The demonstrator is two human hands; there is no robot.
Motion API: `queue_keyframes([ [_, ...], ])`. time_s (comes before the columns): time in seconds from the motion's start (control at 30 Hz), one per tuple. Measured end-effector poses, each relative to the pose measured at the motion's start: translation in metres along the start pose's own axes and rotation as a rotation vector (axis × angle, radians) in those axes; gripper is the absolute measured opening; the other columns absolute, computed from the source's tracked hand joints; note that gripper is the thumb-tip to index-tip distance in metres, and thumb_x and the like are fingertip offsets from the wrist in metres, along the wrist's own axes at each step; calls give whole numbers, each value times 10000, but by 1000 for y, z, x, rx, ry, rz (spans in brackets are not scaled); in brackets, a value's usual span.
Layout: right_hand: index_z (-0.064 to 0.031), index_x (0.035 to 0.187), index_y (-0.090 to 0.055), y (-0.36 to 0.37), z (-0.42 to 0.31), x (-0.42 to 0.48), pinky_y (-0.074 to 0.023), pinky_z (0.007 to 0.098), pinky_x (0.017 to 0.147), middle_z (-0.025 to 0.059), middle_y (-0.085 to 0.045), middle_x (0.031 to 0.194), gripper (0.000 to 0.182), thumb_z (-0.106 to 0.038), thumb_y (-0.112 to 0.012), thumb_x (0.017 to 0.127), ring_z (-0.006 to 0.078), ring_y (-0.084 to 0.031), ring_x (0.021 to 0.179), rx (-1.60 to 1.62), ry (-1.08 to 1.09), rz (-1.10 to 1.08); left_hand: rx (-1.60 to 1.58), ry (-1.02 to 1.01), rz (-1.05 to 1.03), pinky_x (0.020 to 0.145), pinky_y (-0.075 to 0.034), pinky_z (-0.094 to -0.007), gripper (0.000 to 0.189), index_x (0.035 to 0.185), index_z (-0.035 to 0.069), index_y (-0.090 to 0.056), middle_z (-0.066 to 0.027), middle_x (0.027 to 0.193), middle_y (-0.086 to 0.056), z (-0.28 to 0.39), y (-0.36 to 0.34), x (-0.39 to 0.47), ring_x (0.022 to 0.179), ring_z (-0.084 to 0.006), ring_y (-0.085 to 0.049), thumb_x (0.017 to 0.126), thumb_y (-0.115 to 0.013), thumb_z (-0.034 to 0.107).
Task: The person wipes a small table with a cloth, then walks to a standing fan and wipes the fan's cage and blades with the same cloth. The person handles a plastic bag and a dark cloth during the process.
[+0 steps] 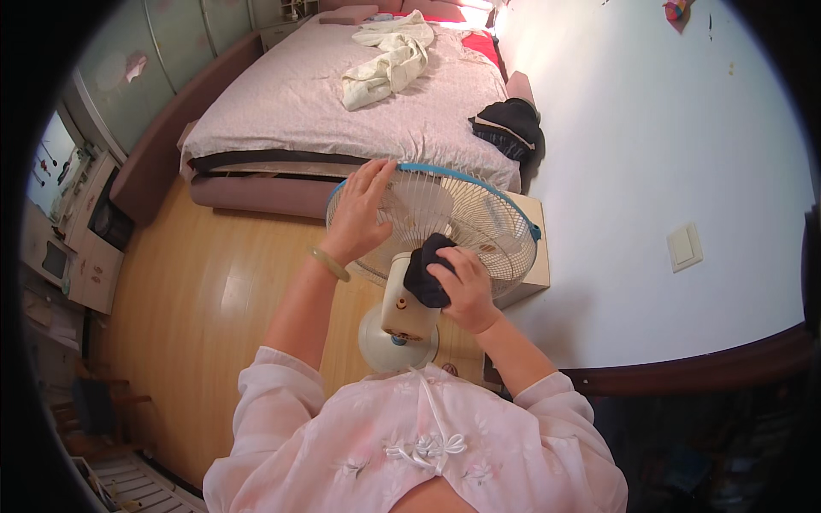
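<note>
A pedestal fan stands before me, its wire guard (513,263) ringed by a blue rim (449,172). My left hand (360,211) rests on the upper left of the guard, fingertips over the rim. A dark cloth (426,276) is bunched in my right hand (469,288). That cloth lies against the cream motor housing (401,298) and covers part of its side. Below, the round white base (378,340) sits on the floor. The fan blades show only dimly through the wires.
Beyond the fan is a bed (288,109) with a crumpled pale garment (391,70) on it. Dark folded clothes (510,128) lie at its right corner. A low wooden cabinet (535,250) stands by the wall, under a light switch (685,247). Wooden flooring (192,288) extends left.
</note>
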State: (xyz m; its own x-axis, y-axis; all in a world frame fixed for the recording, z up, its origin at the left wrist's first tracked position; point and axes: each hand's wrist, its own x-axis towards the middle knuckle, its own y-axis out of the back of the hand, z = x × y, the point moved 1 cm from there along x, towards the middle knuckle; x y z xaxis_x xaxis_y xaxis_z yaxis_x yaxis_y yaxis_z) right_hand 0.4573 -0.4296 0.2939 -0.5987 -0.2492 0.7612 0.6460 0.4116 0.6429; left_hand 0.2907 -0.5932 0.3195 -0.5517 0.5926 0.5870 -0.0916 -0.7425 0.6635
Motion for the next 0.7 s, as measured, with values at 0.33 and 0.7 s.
queue_keyframes([
  [0.33,-63,1078,-628,38,39,46,-477,437,842,150,-542,1120,424,-147,-713,671,349,-544,963,-245,-108,273,2,41,73,1130,-211,-476,798,1383,54,-385,-154,1355,-395,5,-8,0,1308,-351,-337,610,-576,-1],
  [0.7,-64,1031,-654,-15,10,-49,-494,397,771,125,-530,1061,453,-56,-670,578,309,-548,897,10,-175,1,-13,60,110,1116,-231,-467,783,1359,70,-420,-147,1330,-427,8,-13,4,1282,-350,-366,600,-590,-19],
])
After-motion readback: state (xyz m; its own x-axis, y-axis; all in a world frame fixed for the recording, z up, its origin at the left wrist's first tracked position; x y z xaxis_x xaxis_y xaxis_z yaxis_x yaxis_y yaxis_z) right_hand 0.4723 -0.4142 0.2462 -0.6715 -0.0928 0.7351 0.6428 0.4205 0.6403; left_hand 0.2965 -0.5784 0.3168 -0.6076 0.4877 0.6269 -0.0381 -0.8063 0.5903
